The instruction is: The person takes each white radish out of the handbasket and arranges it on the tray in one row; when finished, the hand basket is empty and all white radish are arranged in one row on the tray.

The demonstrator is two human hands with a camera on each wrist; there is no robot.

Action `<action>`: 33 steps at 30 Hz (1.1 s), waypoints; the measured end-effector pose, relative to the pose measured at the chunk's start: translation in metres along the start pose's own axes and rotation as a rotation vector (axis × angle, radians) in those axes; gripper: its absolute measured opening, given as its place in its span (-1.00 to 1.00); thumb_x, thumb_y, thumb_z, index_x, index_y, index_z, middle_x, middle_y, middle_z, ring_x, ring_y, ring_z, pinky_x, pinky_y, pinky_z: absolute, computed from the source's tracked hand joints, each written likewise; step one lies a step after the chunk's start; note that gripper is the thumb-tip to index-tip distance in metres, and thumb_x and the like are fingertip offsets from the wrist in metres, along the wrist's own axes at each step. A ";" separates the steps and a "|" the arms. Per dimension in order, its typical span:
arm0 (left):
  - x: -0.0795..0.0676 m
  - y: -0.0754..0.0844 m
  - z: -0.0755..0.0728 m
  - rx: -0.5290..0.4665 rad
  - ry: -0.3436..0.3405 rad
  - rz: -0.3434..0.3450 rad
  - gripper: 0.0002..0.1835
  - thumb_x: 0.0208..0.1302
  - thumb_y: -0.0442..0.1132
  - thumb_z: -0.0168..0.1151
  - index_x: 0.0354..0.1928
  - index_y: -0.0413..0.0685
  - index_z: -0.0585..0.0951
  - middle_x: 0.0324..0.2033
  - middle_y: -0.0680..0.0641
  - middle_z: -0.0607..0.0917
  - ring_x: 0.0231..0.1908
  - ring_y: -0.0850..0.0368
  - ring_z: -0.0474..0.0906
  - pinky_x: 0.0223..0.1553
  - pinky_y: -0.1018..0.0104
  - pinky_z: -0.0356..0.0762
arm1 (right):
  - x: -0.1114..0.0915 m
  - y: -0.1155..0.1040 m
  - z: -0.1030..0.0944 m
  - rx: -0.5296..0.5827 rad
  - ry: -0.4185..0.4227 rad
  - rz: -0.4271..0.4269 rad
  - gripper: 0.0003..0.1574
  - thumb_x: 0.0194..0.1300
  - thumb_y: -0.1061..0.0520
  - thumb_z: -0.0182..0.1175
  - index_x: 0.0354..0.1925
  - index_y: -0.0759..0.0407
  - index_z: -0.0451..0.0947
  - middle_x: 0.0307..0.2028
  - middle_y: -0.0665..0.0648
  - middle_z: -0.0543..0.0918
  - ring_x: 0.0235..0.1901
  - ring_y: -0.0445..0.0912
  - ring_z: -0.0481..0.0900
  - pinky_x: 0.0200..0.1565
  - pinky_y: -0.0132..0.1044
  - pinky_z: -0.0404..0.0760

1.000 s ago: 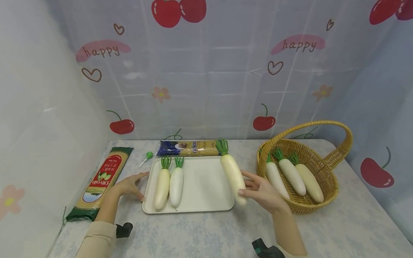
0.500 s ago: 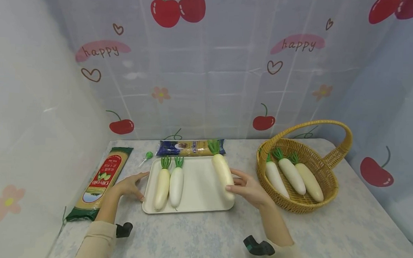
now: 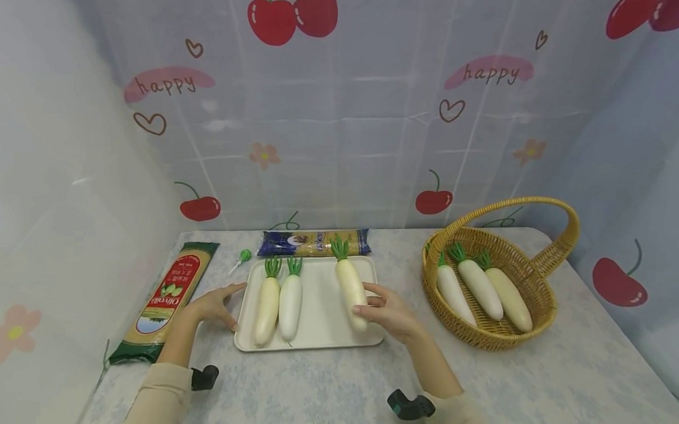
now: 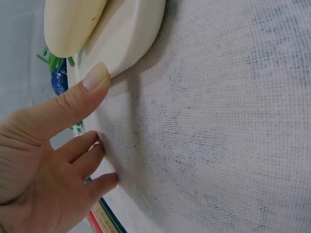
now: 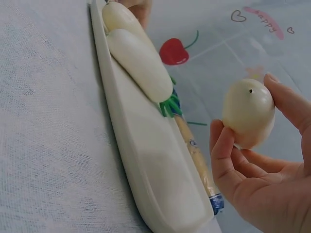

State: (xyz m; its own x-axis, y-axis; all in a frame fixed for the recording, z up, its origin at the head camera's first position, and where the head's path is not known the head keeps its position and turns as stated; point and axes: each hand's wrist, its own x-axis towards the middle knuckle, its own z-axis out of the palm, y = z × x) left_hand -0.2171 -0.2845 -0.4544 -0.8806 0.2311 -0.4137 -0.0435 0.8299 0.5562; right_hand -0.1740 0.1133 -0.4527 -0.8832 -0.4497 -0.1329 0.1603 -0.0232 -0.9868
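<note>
While the right hand curls its fingers and thumb round the lower end of a white radish, that radish hangs over the right half of the cream tray, its green top pointing away from the person; the right wrist view shows its blunt end clear of the tray's surface. So this grip is closed on the radish. Two more radishes lie side by side on the tray's left half, touching each other. The left hand rests flat on the bench with straight fingers, its thumb tip touching the tray's left rim, a grip that holds nothing. Behind the tray lies a blue spaghetti packet, with a green lollipop just to its left. Further left lies a green pasta packet. Well to the right stands a wicker basket holding three radishes.
</note>
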 end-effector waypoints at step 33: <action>0.001 -0.003 0.000 0.011 0.005 0.039 0.13 -0.30 -0.28 0.59 0.39 -0.23 0.16 0.32 -0.50 0.12 0.28 -0.47 0.08 0.23 -0.26 0.18 | 0.041 0.026 0.043 -0.139 0.116 0.066 -0.07 0.09 0.16 0.35 0.32 0.44 0.16 -0.20 0.33 0.64 -0.33 -0.06 0.63 -0.31 -0.29 0.60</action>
State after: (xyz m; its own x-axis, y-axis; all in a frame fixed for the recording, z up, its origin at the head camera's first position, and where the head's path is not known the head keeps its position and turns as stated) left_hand -0.2178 -0.2870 -0.4569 -0.8837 0.2613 -0.3884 -0.0037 0.8257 0.5640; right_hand -0.1873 0.0552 -0.4799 -0.9191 -0.3399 -0.1993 0.1638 0.1303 -0.9778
